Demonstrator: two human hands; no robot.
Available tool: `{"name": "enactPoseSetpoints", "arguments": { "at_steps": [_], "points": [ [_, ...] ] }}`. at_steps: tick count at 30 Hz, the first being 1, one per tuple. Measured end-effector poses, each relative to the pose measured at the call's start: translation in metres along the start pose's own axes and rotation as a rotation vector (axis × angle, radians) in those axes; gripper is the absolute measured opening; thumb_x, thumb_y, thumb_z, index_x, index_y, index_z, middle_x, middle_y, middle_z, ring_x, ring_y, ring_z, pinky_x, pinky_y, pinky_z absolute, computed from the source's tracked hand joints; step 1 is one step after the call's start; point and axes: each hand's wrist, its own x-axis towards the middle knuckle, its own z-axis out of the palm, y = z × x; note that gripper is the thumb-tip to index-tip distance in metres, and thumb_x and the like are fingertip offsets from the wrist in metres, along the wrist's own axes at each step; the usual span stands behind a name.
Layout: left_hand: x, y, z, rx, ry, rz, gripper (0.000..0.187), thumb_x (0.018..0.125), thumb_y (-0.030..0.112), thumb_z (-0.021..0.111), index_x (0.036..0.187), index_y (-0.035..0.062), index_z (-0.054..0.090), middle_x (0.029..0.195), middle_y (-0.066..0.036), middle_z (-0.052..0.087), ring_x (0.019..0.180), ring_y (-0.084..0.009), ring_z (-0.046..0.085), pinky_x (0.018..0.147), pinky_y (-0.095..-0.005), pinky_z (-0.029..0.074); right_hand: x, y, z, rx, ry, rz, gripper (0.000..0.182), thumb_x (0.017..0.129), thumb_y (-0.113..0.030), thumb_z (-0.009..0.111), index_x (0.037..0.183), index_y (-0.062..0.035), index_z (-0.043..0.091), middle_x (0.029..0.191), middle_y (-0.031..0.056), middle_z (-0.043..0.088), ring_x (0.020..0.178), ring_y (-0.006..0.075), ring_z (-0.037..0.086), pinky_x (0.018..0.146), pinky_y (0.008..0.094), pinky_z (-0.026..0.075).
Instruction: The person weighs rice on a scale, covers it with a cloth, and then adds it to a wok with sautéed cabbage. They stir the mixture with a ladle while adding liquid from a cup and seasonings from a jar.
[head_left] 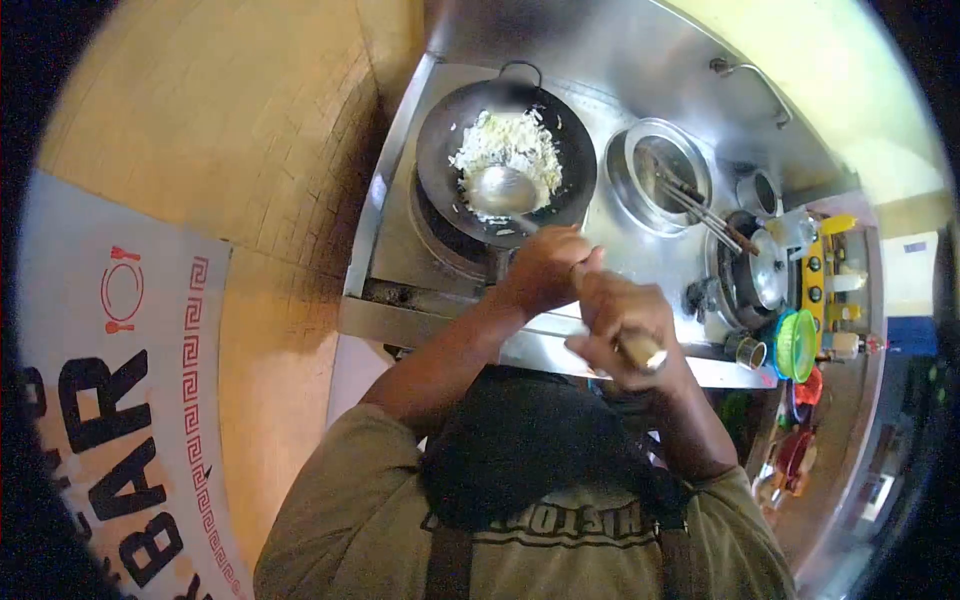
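Observation:
A long-handled ladle (503, 190) rests with its bowl in white shredded food, maybe rice (520, 145), inside a dark wok (445, 150) on the stove. My right hand (625, 320) is wrapped round the rear of the ladle's handle, whose butt end pokes out below the fingers. Closer to the wok, my left hand (550, 268) is closed in a fist around the same handle, as far as I can see; its palm side is hidden. The wok's own handle (497, 264) shows just beside my left wrist.
Right of the wok stands a round metal pot (625, 165) with tongs or skewer-like tools (705, 208) across it. Farther right are a lidded pan (768, 270), a small metal cup (745, 350) and a green basket (797, 345). A metal backsplash (600, 50) rises behind.

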Motion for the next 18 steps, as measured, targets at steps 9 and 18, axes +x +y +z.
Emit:
{"name": "enactPoseSetpoints", "arguments": {
  "at_steps": [9, 18],
  "points": [
    [-0.009, -0.01, 0.011, 0.044, 0.019, -0.052, 0.029, 0.08, 0.009, 0.061, 0.056, 0.0063, 0.044, 0.053, -0.01, 0.045, 0.054, -0.0306, 0.052, 0.051, -0.043, 0.041, -0.003, 0.022, -0.001, -0.084, -0.095, -0.033, 0.034, 0.072, 0.002, 0.073, 0.061, -0.0044, 0.042, 0.06, 0.0056, 0.046, 0.056, 0.021, 0.044, 0.057, 0.0347, 0.036],
    [0.056, -0.056, 0.021, -0.266, 0.015, 0.042, 0.036, 0.085, 0.023, 0.06, 0.059, 0.0038, 0.046, 0.055, -0.013, 0.041, 0.052, -0.031, 0.043, 0.053, -0.0419, 0.034, 0.025, 0.049, -0.03, -0.298, 0.087, -0.049, 0.032, 0.076, 0.004, 0.07, 0.062, -0.0054, 0.043, 0.065, 0.0041, 0.05, 0.061, 0.0135, 0.048, 0.057, 0.0305, 0.039]
  ]
}}
